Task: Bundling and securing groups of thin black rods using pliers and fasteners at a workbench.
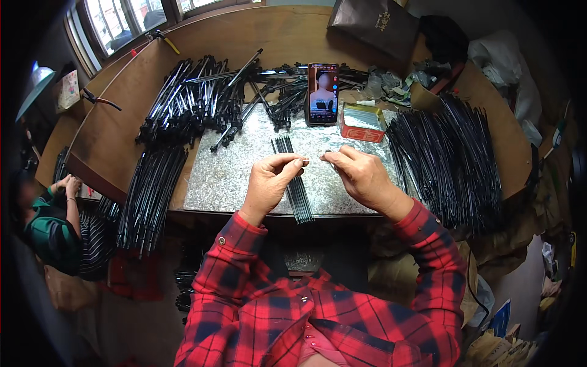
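My left hand (269, 182) is closed in a pinch, with a tiny pale piece at its thumb and fingertip, too small to name. Across a short gap, my right hand (365, 177) also pinches; a small dark bit shows at its fingertips, and I cannot make out what it is. Both hands hover over a speckled grey work board (226, 174). A small row of thin black rods (299, 199) lies on that board, partly behind my left fingers. Beyond my right hand stands an open red box (363, 132) holding thin silvery pieces.
A phone (322, 95) stands upright at the back. Black rods with fittings (195, 101) are heaped back left. Bundles of plain black rods lie at left (150, 199) and right (446, 159). Wooden walls (122, 122) edge the bench. Another person (58, 226) sits far left.
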A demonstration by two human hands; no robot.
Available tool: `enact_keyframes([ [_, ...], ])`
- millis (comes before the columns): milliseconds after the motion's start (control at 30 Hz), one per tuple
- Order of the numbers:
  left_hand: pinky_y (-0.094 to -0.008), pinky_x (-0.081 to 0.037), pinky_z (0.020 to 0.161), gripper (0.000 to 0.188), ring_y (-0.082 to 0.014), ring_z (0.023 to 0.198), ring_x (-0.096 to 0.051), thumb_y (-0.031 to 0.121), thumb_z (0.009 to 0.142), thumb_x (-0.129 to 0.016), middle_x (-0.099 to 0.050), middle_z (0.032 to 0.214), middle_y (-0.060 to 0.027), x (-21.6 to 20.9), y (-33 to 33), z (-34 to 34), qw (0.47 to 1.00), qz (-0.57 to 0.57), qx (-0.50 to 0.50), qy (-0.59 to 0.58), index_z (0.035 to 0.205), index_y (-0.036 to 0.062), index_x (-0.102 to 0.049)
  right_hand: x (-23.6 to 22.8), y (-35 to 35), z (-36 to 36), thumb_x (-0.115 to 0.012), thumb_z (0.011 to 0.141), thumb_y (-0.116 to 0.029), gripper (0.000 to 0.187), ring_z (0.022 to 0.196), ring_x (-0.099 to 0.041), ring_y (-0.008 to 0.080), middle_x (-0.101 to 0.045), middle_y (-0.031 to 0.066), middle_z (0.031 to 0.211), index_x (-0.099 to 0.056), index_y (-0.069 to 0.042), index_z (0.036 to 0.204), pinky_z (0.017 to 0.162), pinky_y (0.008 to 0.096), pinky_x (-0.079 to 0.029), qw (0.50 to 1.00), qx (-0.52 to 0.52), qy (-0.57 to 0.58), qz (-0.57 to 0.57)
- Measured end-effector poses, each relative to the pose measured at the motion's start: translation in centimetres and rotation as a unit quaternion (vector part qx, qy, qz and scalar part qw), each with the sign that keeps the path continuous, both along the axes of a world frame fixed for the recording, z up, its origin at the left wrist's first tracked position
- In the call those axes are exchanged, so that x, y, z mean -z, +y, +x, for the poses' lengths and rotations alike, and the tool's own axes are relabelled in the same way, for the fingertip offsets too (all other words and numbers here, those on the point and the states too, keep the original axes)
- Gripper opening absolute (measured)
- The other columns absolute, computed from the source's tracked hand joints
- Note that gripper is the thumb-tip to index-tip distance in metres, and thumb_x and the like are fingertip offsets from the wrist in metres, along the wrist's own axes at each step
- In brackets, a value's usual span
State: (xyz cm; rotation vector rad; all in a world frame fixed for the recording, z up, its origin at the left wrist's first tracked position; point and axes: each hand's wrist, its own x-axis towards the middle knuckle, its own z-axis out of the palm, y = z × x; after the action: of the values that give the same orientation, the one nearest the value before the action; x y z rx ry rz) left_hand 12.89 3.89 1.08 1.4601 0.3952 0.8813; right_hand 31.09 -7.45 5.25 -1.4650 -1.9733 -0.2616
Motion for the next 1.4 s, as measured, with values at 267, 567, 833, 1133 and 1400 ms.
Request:
enact_keyframes([
  [267, -0.0259, -0.054, 0.078, 0.015, -0.0136, 0.084, -0.065, 0.006, 0.09, -0.06, -0.069, 0.093, -0.0103, -0.1, -0.2, 0.3, 1.0, -0.001, 0.001, 0.003, 0.098, -0.0034, -0.067, 0.0, -0.1, 0.0, -0.058, 0.079, 0.0, 0.025, 0.068, -0.061, 0.0296, -0.057, 0.0092, 0.079, -0.061, -0.008, 0.103, 0.056, 0.0382, -0.049, 1.0, -0.001, -0.014, 0.002],
  [567, -0.0237, -0.051, 0.082, 0.019, -0.0113, 0.09, -0.063, 0.003, 0.088, -0.061, -0.068, 0.1, -0.0078, -0.5, -0.4, -0.1, 0.997, 0.047, 0.045, 0.049, 0.106, -0.0021, -0.067, 0.1, 0.0, -0.1, -0.059, 0.08, 0.004, 0.03, 0.076, -0.059, 0.0337, -0.054, 0.0147, 0.089, -0.055, -0.002, 0.11, 0.063, 0.0387, -0.049, 1.0, -0.024, 0.016, -0.004],
  [833, -0.0237, -0.05, 0.082, 0.023, -0.0109, 0.091, -0.063, 0.003, 0.088, -0.06, -0.068, 0.102, -0.0079, -0.5, 0.7, -0.6, 0.992, 0.067, 0.081, 0.074, 0.11, -0.0005, -0.066, -0.4, 0.5, 0.8, -0.064, 0.072, 0.004, 0.023, 0.074, -0.056, 0.0247, -0.054, 0.0086, 0.082, -0.063, -0.004, 0.093, 0.063, 0.0339, -0.047, 0.997, -0.049, -0.045, 0.049],
  [1133, -0.0229, -0.05, 0.079, 0.025, -0.0088, 0.088, -0.063, 0.005, 0.086, -0.064, -0.07, 0.1, -0.0084, 0.7, 0.7, 0.1, 0.986, 0.12, 0.08, 0.087, 0.11, 0.0005, -0.066, -0.5, 1.0, 0.2, -0.063, 0.077, -0.002, 0.02, 0.074, -0.056, 0.0264, -0.055, 0.0099, 0.081, -0.064, -0.002, 0.096, 0.064, 0.0355, -0.047, 0.992, -0.124, 0.015, -0.012],
  [1400, -0.0241, -0.05, 0.078, 0.029, -0.0099, 0.09, -0.062, 0.005, 0.085, -0.063, -0.069, 0.105, -0.01, 4.2, 2.1, 0.5, 0.985, 0.125, 0.072, 0.095, 0.114, -0.0006, -0.063, 0.1, 2.3, -1.8, -0.064, 0.082, -0.006, 0.021, 0.079, -0.061, 0.0293, -0.06, 0.0142, 0.09, -0.063, 0.002, 0.102, 0.07, 0.0347, -0.05, 0.974, -0.162, 0.144, -0.064],
])
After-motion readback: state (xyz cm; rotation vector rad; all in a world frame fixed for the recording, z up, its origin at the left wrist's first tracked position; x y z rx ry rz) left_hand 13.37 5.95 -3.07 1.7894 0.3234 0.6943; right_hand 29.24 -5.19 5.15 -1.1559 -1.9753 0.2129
